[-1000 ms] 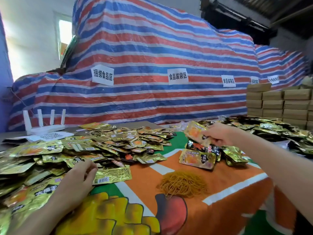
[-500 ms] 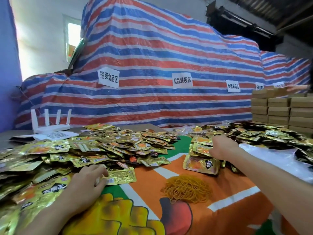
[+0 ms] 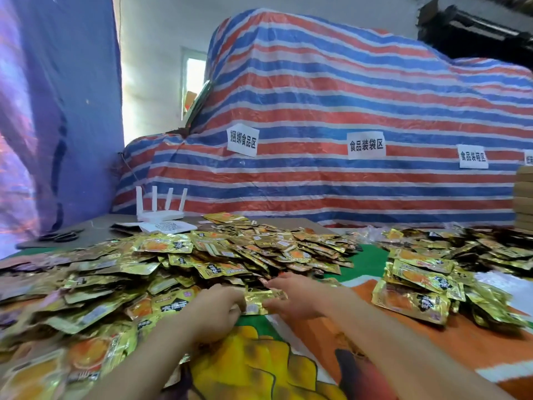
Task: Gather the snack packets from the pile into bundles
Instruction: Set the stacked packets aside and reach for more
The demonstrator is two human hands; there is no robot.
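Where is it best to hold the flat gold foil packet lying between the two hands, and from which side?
Probably at its short sealed ends, from left and right: the gold foil packet lies flat with its long side across, and the left hand and right hand seem to pinch those ends.

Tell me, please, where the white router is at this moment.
In the head view, the white router stands at the far left of the table, behind the pile of snack packets and in front of the striped tarp.
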